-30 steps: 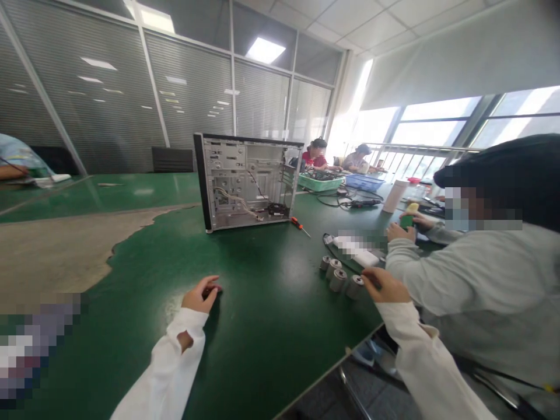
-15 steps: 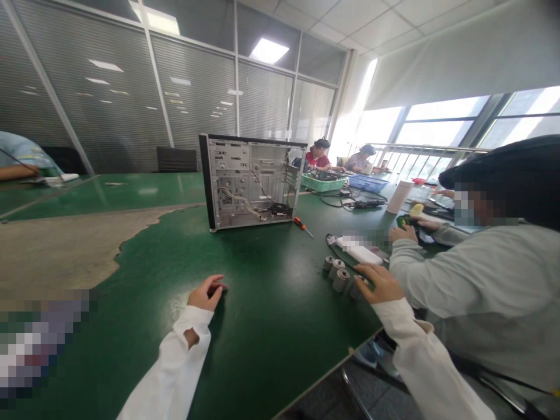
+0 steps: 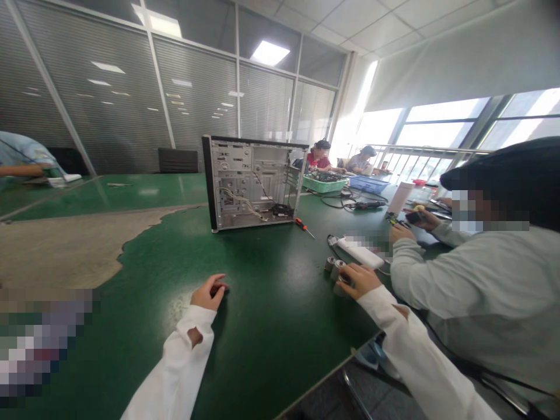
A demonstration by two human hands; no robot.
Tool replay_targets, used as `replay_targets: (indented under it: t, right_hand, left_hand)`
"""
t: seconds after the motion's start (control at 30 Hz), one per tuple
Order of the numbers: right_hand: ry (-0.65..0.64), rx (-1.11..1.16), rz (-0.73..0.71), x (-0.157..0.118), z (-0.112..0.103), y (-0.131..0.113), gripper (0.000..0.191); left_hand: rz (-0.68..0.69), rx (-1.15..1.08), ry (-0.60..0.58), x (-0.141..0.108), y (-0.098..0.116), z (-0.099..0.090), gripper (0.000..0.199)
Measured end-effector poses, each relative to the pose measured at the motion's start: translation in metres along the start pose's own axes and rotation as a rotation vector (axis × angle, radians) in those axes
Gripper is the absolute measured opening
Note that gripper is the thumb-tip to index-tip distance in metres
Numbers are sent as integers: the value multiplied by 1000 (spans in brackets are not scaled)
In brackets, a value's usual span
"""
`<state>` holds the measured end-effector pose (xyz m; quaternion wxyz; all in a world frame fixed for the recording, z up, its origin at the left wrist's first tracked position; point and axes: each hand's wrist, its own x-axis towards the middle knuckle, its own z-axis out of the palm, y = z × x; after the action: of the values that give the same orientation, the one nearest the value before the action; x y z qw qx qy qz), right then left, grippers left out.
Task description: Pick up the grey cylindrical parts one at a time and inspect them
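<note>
My left hand (image 3: 210, 293) rests on the green tabletop (image 3: 271, 326) with its fingers curled; whether anything is between them is hidden. At the right, my right hand (image 3: 359, 281) bends its fingers over the nearest of several grey cylinders (image 3: 338, 269) and touches it. Part of that cylinder shows below the fingers. Beyond my hands an open metal computer case (image 3: 254, 184) stands upright, with cables and a black part inside. An orange-and-black screwdriver (image 3: 305, 227) lies at the case's right corner.
A white power strip (image 3: 361, 252) lies behind the cylinders. At the right sits a co-worker (image 3: 472, 274) holding small parts. Farther back are a green basket (image 3: 326, 184), a blue basket (image 3: 368, 184), a power tool (image 3: 370, 205) and a pale cup (image 3: 399, 198).
My right hand has moved left along the cylinders, onto the nearest one. My left hand stays nearly in place. The co-worker's hands have shifted, now with a dark part raised.
</note>
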<state>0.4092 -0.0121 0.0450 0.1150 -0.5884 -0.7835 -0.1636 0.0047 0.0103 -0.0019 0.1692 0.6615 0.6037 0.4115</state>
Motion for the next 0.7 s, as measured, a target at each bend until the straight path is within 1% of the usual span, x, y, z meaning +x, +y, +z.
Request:
replay_targets:
  t: [0.07, 0.13, 0.23, 0.33, 0.43, 0.53, 0.63, 0.7]
  right_hand:
    - [21, 61, -47, -1, -3, -6, 20]
    - [56, 128, -83, -2, -6, -18, 19]
    - [76, 233, -151, 3, -13, -48, 20]
    - [62, 332, -244, 15, -17, -87, 22]
    - [46, 424, -345, 36, -19, -129, 27]
    - [35, 518, -434, 66, -16, -172, 33]
    - [37, 632, -456, 95, -2, -209, 41]
    - [54, 772, -421, 106, 12, -226, 55]
  left_hand:
    - [-5, 5, -4, 0, 0, 0, 33]
    - [-8, 6, -7, 0, -1, 0, 33]
    - [-7, -4, -8, 0, -1, 0, 33]
    - [-7, -16, -4, 0, -1, 0, 32]
    - [-16, -21, 4, -2, -1, 0, 31]
    - [-23, -46, 13, -2, 0, 0, 31]
    - [-38, -79, 36, -2, 0, -2, 31]
    - [-39, -80, 73, -1, -1, -4, 32]
